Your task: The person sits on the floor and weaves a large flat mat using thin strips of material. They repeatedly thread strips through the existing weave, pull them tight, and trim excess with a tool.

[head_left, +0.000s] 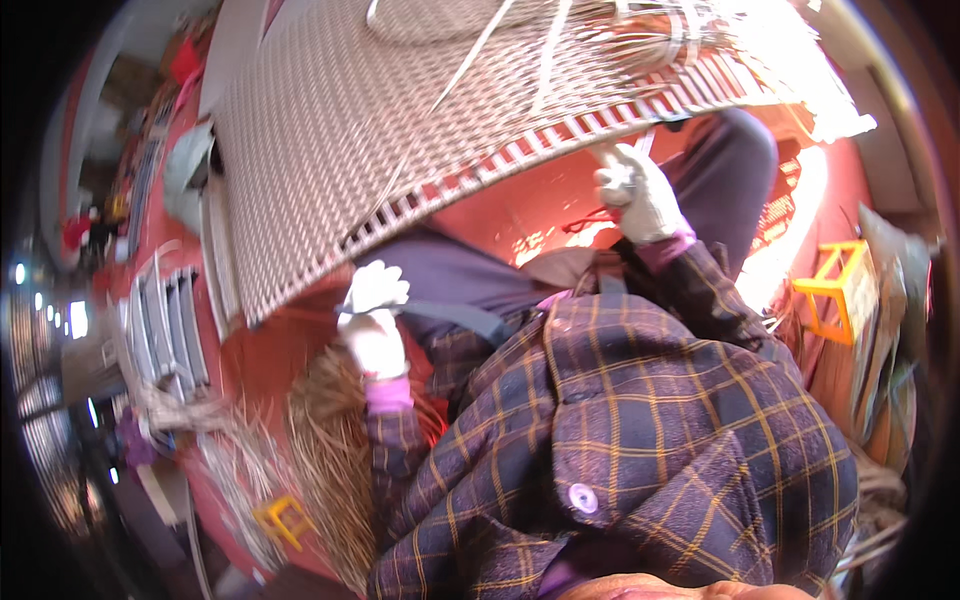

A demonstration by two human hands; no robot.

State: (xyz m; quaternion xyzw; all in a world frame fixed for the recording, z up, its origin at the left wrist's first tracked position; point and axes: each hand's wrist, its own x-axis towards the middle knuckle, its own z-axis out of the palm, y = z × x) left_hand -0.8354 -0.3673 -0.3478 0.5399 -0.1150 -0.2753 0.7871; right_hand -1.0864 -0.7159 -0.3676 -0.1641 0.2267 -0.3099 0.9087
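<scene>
A large woven wicker panel (330, 130) of pale strips leans over my lap, its lower edge running from lower left to upper right. My left hand (375, 320), in a white glove with a pink cuff, is closed at the panel's lower edge near its left corner. My right hand (635, 195), gloved the same way, grips the edge further right, where short strip ends stick out. Long loose pale strips (480, 45) trail across the top of the panel. My plaid sleeves and dark trousers fill the middle.
A pile of straw-coloured fibres (320, 440) lies on the red floor at lower left. A yellow stool (835, 290) stands at the right, and a smaller yellow one (280, 520) at lower left. More woven frames (170, 320) lean at the left.
</scene>
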